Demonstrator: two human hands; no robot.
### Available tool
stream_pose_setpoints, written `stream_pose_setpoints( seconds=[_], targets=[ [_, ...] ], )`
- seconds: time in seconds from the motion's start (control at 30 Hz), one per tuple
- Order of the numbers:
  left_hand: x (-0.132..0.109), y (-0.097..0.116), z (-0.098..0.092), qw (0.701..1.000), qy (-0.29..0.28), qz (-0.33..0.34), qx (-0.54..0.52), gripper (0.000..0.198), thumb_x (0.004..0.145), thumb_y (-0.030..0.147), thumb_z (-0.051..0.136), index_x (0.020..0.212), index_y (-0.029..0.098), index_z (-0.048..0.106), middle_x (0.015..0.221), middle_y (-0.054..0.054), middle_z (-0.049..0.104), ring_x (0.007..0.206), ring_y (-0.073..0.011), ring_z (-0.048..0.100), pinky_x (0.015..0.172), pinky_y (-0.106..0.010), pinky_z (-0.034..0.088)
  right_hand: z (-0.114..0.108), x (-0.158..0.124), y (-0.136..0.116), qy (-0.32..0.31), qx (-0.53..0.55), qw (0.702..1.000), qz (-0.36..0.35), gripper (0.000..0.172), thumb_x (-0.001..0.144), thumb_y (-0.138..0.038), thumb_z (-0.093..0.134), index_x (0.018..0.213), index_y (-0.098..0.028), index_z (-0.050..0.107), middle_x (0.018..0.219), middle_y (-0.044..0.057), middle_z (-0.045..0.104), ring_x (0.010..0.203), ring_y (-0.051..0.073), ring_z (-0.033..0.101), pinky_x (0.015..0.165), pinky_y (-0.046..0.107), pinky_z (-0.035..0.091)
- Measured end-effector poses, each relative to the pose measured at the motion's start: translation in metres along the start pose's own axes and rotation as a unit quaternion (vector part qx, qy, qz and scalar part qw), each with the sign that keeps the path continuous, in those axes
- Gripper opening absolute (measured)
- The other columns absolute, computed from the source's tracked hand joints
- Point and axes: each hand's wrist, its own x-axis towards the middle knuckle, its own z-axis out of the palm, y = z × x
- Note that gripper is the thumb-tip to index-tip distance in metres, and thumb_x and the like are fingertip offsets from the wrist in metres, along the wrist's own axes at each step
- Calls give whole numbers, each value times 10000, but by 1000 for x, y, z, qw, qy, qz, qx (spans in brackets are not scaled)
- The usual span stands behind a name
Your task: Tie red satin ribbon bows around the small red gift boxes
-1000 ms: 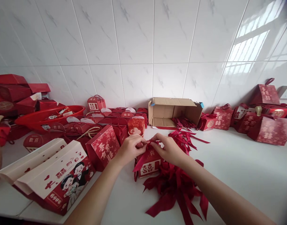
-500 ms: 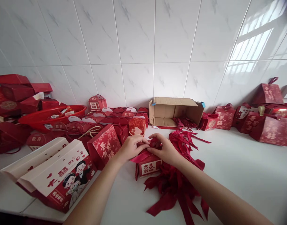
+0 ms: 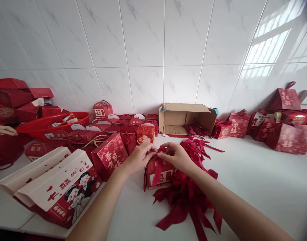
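Note:
A small red gift box (image 3: 150, 171) with a white panel stands on the white counter in front of me. A dark red ribbon (image 3: 157, 172) runs over its top, one end hanging down across the front. My left hand (image 3: 143, 155) pinches the ribbon at the top left of the box. From the other side my right hand (image 3: 174, 155) pinches the ribbon too, fingertips close to the left ones. My fingers partly hide the ribbon where they meet. Beside and below the right forearm lies a heap of loose red ribbons (image 3: 187, 197).
White and red boxes with a cartoon couple (image 3: 75, 194) stand at the left front. Several red gift boxes (image 3: 110, 155) fill the left middle, near a red basin (image 3: 80, 117). An open cardboard box (image 3: 173, 130) leans at the wall. Another person's hand (image 3: 4, 130) shows far left.
The ribbon end has swung from lying leftward over the box to hanging down its front. My hands stay at the box top. The other person's hand has come into view at left.

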Motion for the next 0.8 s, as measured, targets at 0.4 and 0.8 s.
stream_pose_setpoints(
  seconds=[0.4, 0.8],
  targets=[
    [-1, 0, 2, 1000, 0, 4, -18, 142, 884, 244, 475, 869, 179, 601, 869, -30, 633, 842, -142, 582, 799, -262, 462, 1, 0, 2, 79, -92, 991, -65, 205, 731, -361, 658, 705, -174, 578, 712, 32, 640, 668, 156, 588, 681, 289, 452],
    [-1, 3, 3, 997, 12, -46, -60, 164, 882, 293, 474, 867, 177, 589, 890, -32, 601, 859, -144, 572, 787, -259, 476, 5, -2, 2, 57, -35, 996, -67, 362, 733, -409, 646, 585, -196, 395, 697, 22, 639, 675, 165, 586, 683, 301, 451]
  ],
)
